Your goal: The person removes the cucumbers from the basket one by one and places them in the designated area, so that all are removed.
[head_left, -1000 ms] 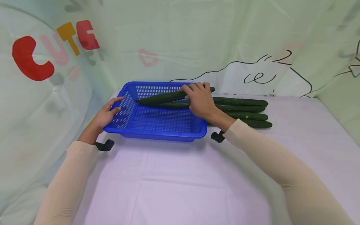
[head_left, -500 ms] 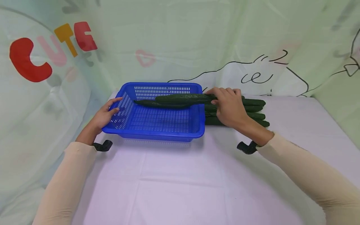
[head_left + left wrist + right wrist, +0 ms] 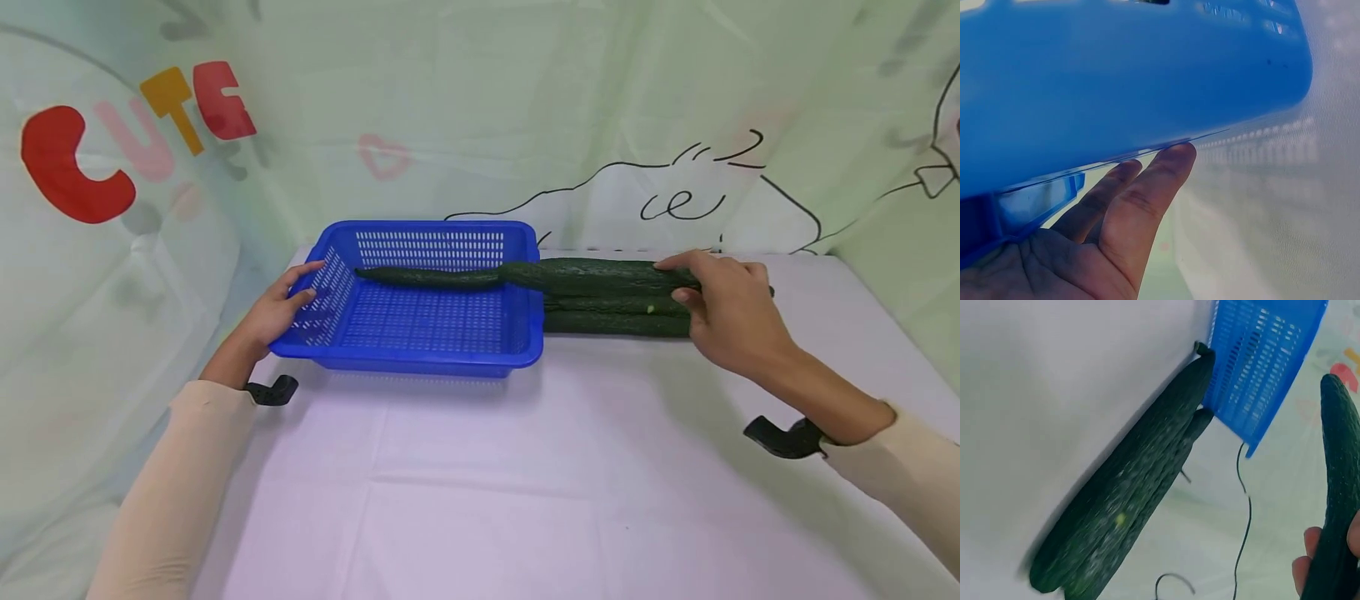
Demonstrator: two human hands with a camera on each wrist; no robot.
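Note:
My left hand (image 3: pixel 272 317) holds the left rim of the blue perforated basket (image 3: pixel 423 362); in the left wrist view, extended fingers (image 3: pixel 1150 190) touch the blue plastic. One long dark green cucumber (image 3: pixel 427 278) lies along the basket's far side. My right hand (image 3: pixel 735 312) grips another cucumber (image 3: pixel 600 273) near its right end. That cucumber's left tip reaches over the basket's right rim, and in the right wrist view the held cucumber (image 3: pixel 1340 456) is raised. Beneath and in front of it, more cucumbers (image 3: pixel 600 323) lie side by side on the table, partly hidden.
A white cloth covers the table (image 3: pixel 480 467). Behind it hangs a pale green curtain (image 3: pixel 465 108) with printed letters and line drawings. A black device (image 3: pixel 783 439) is strapped at the right wrist, and another black device (image 3: pixel 273 390) at the left.
My right hand has moved right with the cucumber, drawing most of it out past the basket's right rim, above the others on the table. My left hand stays at the basket's left rim.

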